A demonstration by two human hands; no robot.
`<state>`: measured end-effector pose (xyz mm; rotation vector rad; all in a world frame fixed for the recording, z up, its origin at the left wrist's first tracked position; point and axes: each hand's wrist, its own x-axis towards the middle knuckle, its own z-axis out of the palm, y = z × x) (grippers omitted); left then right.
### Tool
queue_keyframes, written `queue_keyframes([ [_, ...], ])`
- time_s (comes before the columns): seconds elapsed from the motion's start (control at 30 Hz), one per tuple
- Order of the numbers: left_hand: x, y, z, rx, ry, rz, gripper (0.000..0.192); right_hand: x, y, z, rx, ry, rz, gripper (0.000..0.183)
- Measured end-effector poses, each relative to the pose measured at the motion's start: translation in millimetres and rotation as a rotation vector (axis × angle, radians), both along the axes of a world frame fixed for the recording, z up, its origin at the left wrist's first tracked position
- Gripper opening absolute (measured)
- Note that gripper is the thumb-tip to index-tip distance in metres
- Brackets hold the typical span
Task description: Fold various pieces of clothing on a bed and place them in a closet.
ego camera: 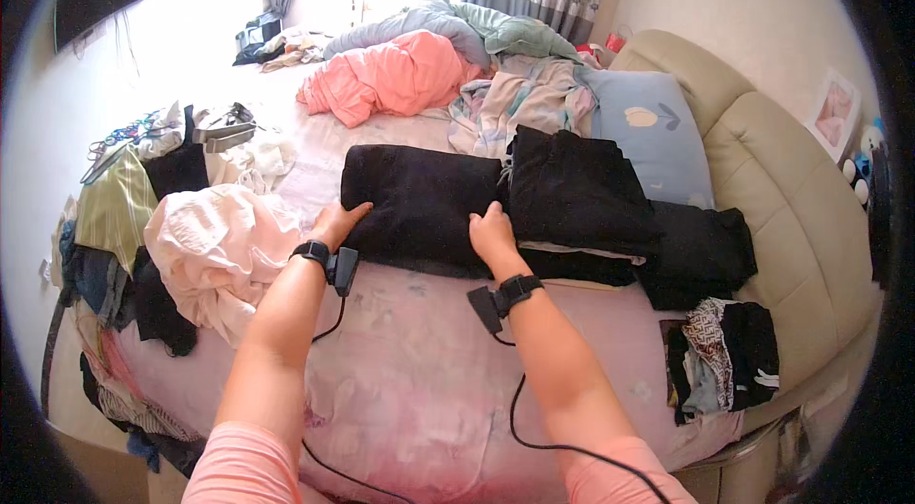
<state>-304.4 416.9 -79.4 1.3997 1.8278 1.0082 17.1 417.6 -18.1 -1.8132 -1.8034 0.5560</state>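
A folded black garment [422,207] lies across the bed in front of me. My left hand [340,223] grips its left end, thumb on top and the other fingers mostly hidden by the cloth. At the garment's right end, my right hand [493,231] pinches the fabric, its curled fingers partly out of sight. Just right of that hand is a stack of folded black clothes [579,196], with a pale layer showing along its lower edge. Another folded black piece [697,254] sits farther right. A crumpled cream garment [221,243] lies close to my left forearm.
Heaped clothes [114,203] and hangers [118,139] line the bed's left side. Small folded clothes [729,357] rest at the right near the leather headboard [793,203]. Beyond are a pink quilt [393,78] and a blue pillow [650,125]. A cable [543,443] trails past my right arm.
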Motion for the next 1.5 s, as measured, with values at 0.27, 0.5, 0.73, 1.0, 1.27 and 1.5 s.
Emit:
queue_keyframes([
  [0.27,4,-5,19,-0.04,-0.517,-0.162,0.048,5,12,1,-0.087,0.064,0.079,0.075],
  [0.5,24,-143,25,0.071,-0.634,0.05,0.052,20,-66,20,-0.259,0.708,0.419,0.074],
  [0.73,47,-286,70,-0.104,-0.63,-0.018,0.053,53,-229,12,-0.338,0.899,0.424,0.063],
  [1.0,83,-310,86,-0.146,-0.318,-0.403,0.055,94,-404,4,-0.264,1.071,0.27,0.081],
  [1.27,84,-315,81,-0.025,0.012,-0.324,0.053,99,-390,-4,0.0,0.453,0.212,0.062],
  [1.5,97,-344,103,-0.182,-1.195,-0.241,0.049,95,-395,-10,0.014,0.834,0.219,0.062],
])
